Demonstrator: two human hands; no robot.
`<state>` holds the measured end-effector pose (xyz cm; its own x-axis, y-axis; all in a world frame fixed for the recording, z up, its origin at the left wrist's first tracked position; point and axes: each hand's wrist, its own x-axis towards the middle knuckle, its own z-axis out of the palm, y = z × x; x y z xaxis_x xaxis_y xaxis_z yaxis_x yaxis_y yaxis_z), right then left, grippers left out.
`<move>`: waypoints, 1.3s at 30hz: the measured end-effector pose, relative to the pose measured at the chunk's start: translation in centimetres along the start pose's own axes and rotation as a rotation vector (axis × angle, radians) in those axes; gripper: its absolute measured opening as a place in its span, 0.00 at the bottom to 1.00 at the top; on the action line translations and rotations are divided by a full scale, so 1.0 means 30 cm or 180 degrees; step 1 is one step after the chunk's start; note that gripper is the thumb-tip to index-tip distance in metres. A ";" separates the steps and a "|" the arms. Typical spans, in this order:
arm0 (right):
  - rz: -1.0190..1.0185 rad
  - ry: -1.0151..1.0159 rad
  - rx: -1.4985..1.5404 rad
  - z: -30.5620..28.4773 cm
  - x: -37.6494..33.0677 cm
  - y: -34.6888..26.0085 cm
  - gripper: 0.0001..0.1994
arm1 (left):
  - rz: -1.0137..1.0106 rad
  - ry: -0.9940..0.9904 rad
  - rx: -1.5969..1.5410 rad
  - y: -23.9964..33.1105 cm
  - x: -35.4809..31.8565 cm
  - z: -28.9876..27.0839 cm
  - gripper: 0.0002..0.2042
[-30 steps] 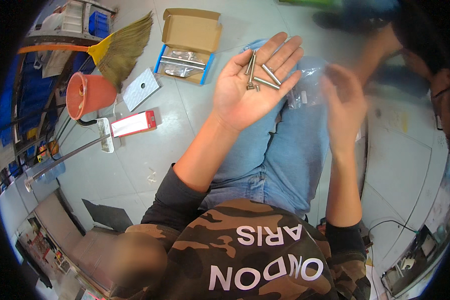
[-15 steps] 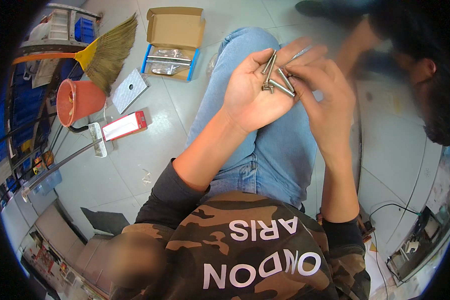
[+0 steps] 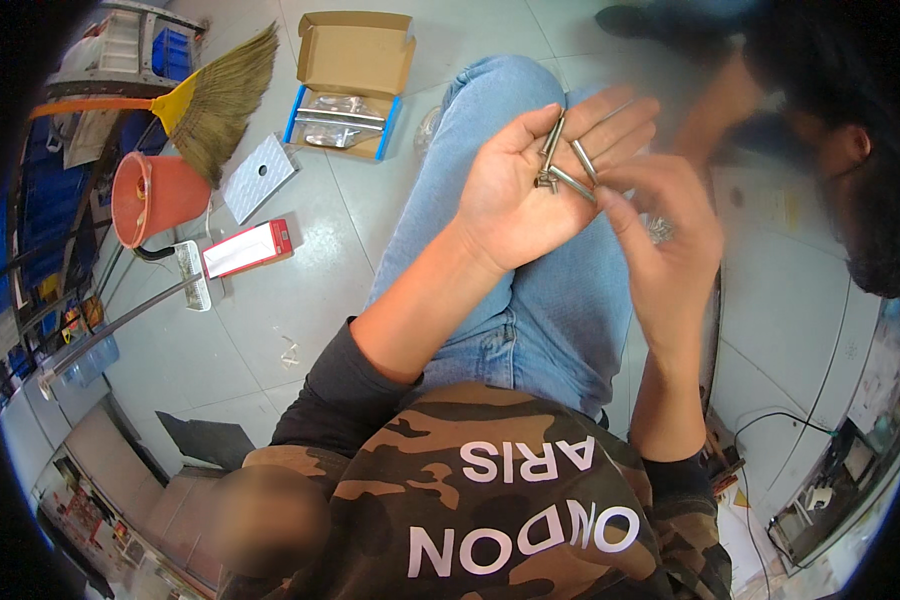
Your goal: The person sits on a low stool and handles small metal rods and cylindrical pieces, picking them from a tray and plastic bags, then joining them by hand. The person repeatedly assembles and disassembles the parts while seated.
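My left hand [image 3: 518,195] lies palm up above my thighs, with its fingers stretched out and a few small metal parts resting on it. Long thin screws [image 3: 551,140] lie by its thumb, with their heads bunched near mid-palm. Two smooth metal pins, an upper pin [image 3: 583,160] and a lower pin [image 3: 572,183], point toward my right hand [image 3: 670,215]. Its thumb and curled forefinger meet the pins' near ends; blur hides whether they grip one. A glinting patch [image 3: 657,228], too small to name, shows beside the right thumb.
An opened cardboard box [image 3: 342,110] with bagged metal parts stands on the floor ahead. To the left are a broom [image 3: 220,105], an orange bucket [image 3: 155,198], a metal plate [image 3: 260,178] and a red-and-white box [image 3: 247,250]. Another person [image 3: 820,130] is close at the right.
My right hand has drawn slightly back and to the right. Its fingers have loosened from over the pins, which show more fully. My left hand has shifted a little right.
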<state>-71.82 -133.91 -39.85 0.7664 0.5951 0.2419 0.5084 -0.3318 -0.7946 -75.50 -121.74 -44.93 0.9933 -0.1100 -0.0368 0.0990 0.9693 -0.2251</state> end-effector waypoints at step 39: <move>-0.0667 -0.0210 -0.0735 0.007 0.100 -0.083 0.10 | 0.0213 -0.0584 0.0265 0.031 0.036 0.114 0.26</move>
<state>-70.86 -131.14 -37.25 0.6123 0.7116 0.3445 0.7340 -0.3498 -0.5821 -74.13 -120.21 -41.85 0.9914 -0.0101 0.1306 0.0294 0.9887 -0.1467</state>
